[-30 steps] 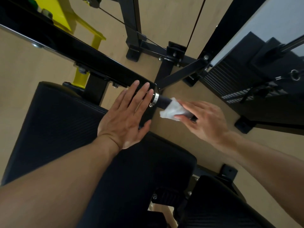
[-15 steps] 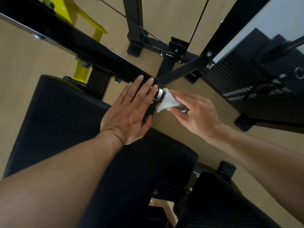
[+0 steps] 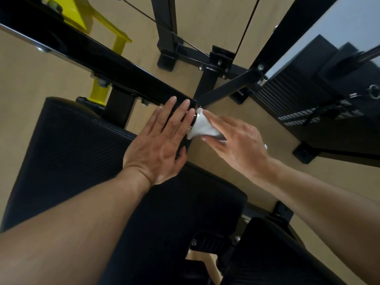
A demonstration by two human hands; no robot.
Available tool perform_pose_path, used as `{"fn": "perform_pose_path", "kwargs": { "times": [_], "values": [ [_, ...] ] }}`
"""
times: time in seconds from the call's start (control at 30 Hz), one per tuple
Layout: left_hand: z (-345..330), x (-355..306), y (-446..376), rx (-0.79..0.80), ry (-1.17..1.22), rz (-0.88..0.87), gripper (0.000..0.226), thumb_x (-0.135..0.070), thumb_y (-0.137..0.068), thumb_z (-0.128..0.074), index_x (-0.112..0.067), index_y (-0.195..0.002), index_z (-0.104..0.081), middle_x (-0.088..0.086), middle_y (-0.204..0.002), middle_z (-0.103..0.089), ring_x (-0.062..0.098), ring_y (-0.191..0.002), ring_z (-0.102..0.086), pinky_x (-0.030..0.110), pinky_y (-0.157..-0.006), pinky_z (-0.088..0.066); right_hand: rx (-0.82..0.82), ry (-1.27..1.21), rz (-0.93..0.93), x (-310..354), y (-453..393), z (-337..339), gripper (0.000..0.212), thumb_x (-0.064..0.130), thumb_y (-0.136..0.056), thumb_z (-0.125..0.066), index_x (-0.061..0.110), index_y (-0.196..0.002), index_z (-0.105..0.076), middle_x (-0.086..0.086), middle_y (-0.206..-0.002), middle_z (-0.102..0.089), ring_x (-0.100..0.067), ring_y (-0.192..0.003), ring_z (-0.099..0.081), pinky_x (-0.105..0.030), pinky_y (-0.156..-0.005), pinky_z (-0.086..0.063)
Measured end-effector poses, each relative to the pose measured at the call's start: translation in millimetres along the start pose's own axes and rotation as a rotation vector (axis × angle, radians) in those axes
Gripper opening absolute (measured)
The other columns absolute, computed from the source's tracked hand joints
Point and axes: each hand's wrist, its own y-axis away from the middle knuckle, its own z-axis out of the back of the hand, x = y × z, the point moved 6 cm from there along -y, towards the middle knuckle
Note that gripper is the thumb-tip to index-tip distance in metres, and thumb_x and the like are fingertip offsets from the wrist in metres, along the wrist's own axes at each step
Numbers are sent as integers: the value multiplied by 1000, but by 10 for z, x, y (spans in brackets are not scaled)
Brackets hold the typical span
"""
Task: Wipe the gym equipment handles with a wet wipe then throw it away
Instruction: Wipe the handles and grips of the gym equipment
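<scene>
Nearest: two bare forearms come in from the bottom corners, over the black pad (image 3: pixel 67 161). A second pad (image 3: pixel 273 254) sits at lower right, with a bolted bracket (image 3: pixel 213 243) between the two.

Landmark = the handle (image 3: pixel 221 137), a short dark stub off the end of the black arm (image 3: pixel 92 50).

Left hand (image 3: pixel 158 145): flat, fingers spread and straight, palm down on the end of the arm just left of the handle. Fingertips reach the arm's end plate. It grips nothing.

Right hand (image 3: pixel 238 142): grip closed around the handle with the wipe (image 3: pixel 202 126) pinched between fingers and handle. Index finger lies along the top of the wipe, thumb below it. Handle mostly hidden by wipe and hand; only a dark sliver shows under the fingers.

Wipe: white, bunched, wrapped on the handle at its inner end, butted against the metal collar (image 3: pixel 194 118) where handle meets arm. It sits just right of the left fingertips, nearly touching; can't tell if they make contact.

Beyond the handle: tan floor (image 3: pixel 205 21), black frame posts (image 3: pixel 164 27) and a diagonal brace (image 3: pixel 230 89) bolted down. A yellow part (image 3: pixel 102 23) shows behind the arm at upper left. Weight stack (image 3: pixel 298 103) with a cable and ring at far right.
</scene>
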Motion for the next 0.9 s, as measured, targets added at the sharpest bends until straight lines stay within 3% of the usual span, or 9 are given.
{"fn": "perform_pose_path", "kwargs": {
  "times": [0.1,0.17,0.3,0.43,0.67,0.73,0.83,0.9],
  "values": [
    [-13,6,7,2,-16,3,87,-39,-96,-46,-9,-160,5,15,-169,4,33,-157,3,51,-126,-17,86,15,2,-249,309,70,73,62,-93,-55,8,-142,-54,-9,-130,-67,-23,-109,-68,-37,-87,-57],
    [-4,2,1,-3,-24,2,87,-38,-96,-45,-9,-160,6,15,-169,5,34,-157,3,51,-126,-17,90,-7,-32,-319,381,118,69,61,-98,-45,8,-142,-55,-7,-132,-66,-22,-113,-67,-36,-89,-57],
    [-14,1,6,6,-19,6,89,-40,-95,-48,-9,-160,6,15,-169,6,33,-157,3,51,-126,-17,-5,-12,-26,-94,95,43,49,42,-98,-56,8,-133,-63,-8,-124,-71,-23,-104,-72,-38,-86,-59],
    [-8,-2,4,17,-15,4,91,-40,-95,-49,-10,-160,7,14,-169,7,33,-157,4,51,-126,-16,-41,-53,-27,68,-42,-63,48,38,-95,-64,13,-135,-62,-2,-127,-70,-17,-108,-70,-27,-89,-53],
    [-16,-10,11,13,-39,4,90,-37,-93,-46,-8,-160,7,15,-169,6,34,-157,4,51,-126,-15,54,99,42,-435,399,68,48,35,-100,-60,5,-136,-57,-9,-116,-73,-22,-94,-73,-36,-79,-61],
    [-2,-10,5,10,-46,5,90,-37,-92,-45,-8,-159,9,15,-169,6,34,-157,4,50,-127,-13,24,81,59,-343,320,21,50,29,-94,-64,2,-135,-58,-12,-115,-73,-26,-93,-73,-39,-81,-61],
    [2,-23,9,17,-42,5,92,-36,-93,-47,-9,-158,12,15,-169,7,34,-157,5,50,-127,-12,-38,14,86,-68,44,-48,49,27,-94,-66,3,-136,-59,-11,-120,-72,-25,-99,-72,-30,-87,-53],
    [8,-29,3,18,-30,3,93,-35,-93,-48,-10,-157,14,15,-169,7,34,-157,5,50,-127,-14,-75,-24,108,72,-94,-67,47,30,-96,-64,4,-136,-60,-8,-122,-72,-22,-101,-72,-29,-85,-56]
  ]
}}
